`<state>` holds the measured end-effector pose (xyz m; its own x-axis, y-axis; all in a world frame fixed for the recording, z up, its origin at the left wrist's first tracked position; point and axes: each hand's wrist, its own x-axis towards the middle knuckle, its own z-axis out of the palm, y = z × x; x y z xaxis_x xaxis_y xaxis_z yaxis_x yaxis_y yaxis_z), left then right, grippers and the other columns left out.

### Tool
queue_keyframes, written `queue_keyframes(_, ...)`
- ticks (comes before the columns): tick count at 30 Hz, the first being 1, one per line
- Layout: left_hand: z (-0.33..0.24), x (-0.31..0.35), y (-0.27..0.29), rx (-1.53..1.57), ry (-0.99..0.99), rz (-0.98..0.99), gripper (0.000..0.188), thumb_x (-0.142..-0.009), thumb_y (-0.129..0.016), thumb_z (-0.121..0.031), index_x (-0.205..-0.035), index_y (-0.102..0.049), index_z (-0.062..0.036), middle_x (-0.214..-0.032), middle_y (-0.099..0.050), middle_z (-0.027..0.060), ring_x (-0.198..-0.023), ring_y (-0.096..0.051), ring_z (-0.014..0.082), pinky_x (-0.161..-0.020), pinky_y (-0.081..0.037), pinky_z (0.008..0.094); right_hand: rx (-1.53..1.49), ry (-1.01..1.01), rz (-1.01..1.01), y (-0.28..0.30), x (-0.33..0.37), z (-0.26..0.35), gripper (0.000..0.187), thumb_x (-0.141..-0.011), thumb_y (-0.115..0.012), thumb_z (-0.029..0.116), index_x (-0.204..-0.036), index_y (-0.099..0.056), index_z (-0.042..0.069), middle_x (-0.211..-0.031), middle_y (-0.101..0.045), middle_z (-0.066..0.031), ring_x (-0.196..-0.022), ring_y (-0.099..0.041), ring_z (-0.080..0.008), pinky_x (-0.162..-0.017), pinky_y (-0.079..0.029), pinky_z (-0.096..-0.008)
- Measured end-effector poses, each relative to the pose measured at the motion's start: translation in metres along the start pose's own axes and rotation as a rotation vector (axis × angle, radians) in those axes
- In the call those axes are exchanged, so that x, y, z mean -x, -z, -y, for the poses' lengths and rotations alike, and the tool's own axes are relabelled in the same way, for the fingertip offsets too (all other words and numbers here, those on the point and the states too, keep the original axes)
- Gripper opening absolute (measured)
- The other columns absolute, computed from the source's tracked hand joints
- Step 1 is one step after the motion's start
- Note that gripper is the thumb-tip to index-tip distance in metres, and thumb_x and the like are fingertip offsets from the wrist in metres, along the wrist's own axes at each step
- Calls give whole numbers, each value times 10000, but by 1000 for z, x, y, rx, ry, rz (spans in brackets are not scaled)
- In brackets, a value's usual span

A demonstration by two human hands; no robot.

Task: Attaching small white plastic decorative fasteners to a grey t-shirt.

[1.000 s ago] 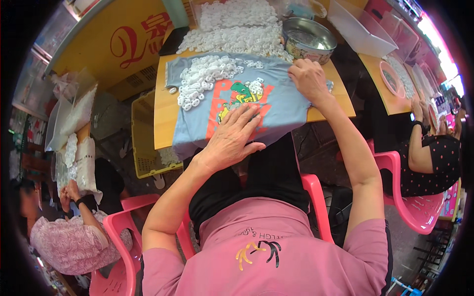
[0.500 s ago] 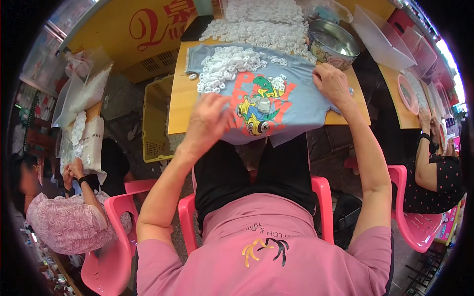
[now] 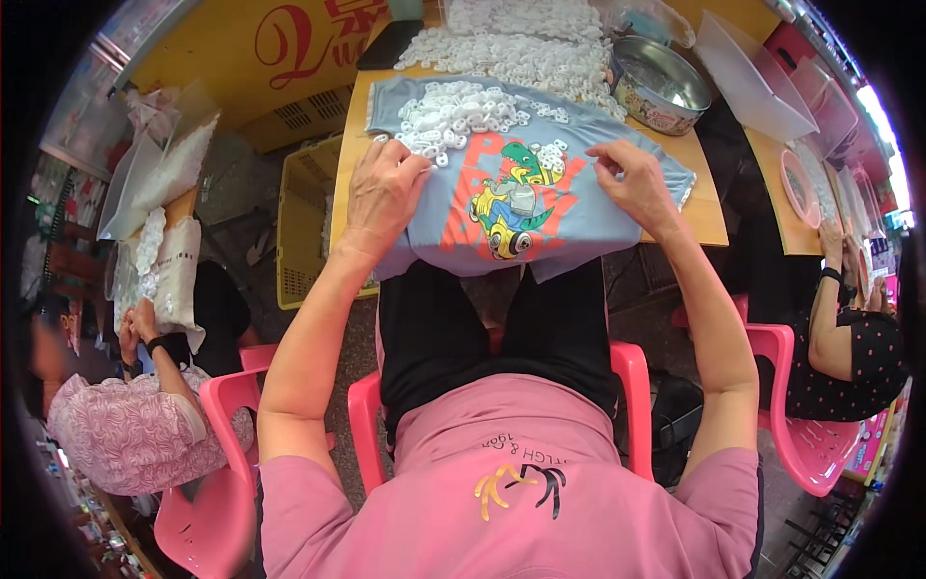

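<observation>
A blue-grey T-shirt (image 3: 569, 227) with a cartoon dinosaur print lies over the table, its near edge hanging above my lap. On its far left part sits a heap of small white plastic pieces (image 3: 458, 108), each with holes. A smaller cluster of white pieces (image 3: 551, 155) rests beside the dinosaur's head. My left hand (image 3: 384, 191) is at the heap's near left edge, fingers bent and closed. To the right of the small cluster, my right hand (image 3: 637, 183) hovers over the shirt with thumb and fingers drawn together. Whatever either hand pinches is too small to make out.
More white pieces (image 3: 511, 53) cover the table's far side. A round metal tin (image 3: 661, 85) stands at the far right, a dark flat object (image 3: 390, 45) at the far left. A yellow crate (image 3: 301, 227) is left of the table. People work at both sides.
My left hand has moved up and left to the heap's edge. The right hand has come nearer and slightly left, away from the shirt's right side.
</observation>
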<state>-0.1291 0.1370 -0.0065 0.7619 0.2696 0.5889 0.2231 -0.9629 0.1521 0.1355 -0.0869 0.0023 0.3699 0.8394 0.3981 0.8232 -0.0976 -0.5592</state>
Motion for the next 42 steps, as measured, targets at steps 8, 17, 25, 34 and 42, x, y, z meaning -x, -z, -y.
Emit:
queue_keyframes(8, -30, -15, -5, 102, 18, -5, 113, -764, -679, -111, -862, -641, -68, -886, -571, 87, -898, -545, 290, -777, -442, 398, 157, 139, -40, -6, 9, -3, 144, -824, -579, 5, -956, -637, -6, -895, -599, -142, -821, -594, -306, -725, -474, -364)
queue_keyframes(17, -63, -68, -63, 267, -48, 52, 113, -832, -631, -141, -903, -671, -63, -853, -602, 114, -860, -587, 304, -763, -463, 409, 89, 122, -147, -17, 17, -1, 111, -814, -585, -9, -915, -628, 1, -856, -577, -140, -799, -584, -304, -698, -459, -364)
queue_keyframes(25, -65, -94, -84, 211, -85, 140, 151, -852, -618, -178, -947, -695, -89, -852, -609, 119, -880, -603, 310, -765, -480, 415, 76, 133, -189, -19, 18, -7, 106, -813, -587, -5, -911, -628, 0, -853, -581, -145, -808, -586, -316, -707, -462, -377)
queue_keyframes(34, -79, -132, -99, 185, -143, 378, 129, -789, -642, -169, -859, -682, -69, -890, -648, 158, -907, -621, 345, -777, -491, 446, 96, 141, -184, -19, 18, -7, 111, -805, -593, 11, -909, -632, 4, -859, -585, -144, -844, -584, -326, -747, -465, -394)
queue_keyframes(42, -75, -152, -106, 177, -244, 616, 146, -757, -630, -92, -885, -615, -22, -914, -648, 170, -955, -600, 357, -799, -470, 428, 92, 133, -210, -21, 19, -9, 128, -809, -597, -6, -930, -639, 2, -883, -593, -146, -866, -587, -329, -758, -467, -395)
